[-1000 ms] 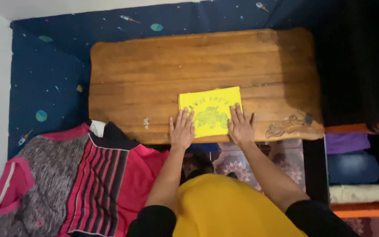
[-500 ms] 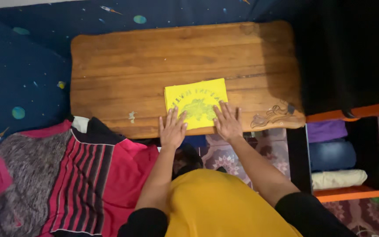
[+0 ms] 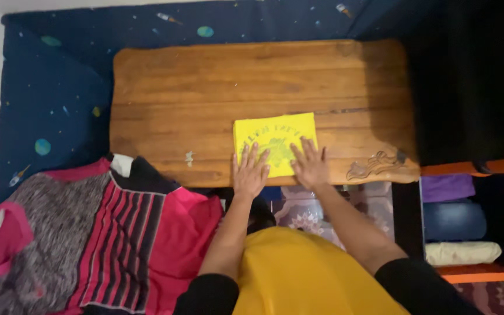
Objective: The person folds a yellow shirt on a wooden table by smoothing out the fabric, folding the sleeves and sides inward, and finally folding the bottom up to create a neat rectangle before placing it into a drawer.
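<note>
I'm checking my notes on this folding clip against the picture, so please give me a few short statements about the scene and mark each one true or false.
1. Both hands lie flat on the folded yellow cloth. True: the left hand and the right hand press its near edge.
2. The cloth lies on a glass table. False: it lies on a wooden table.
3. A pink striped garment lies to the person's left. True.
4. The shelf at the right holds nothing. False: it holds folded purple, blue and cream items.
5. The yellow cloth is plain. False: it bears a green print.
</note>
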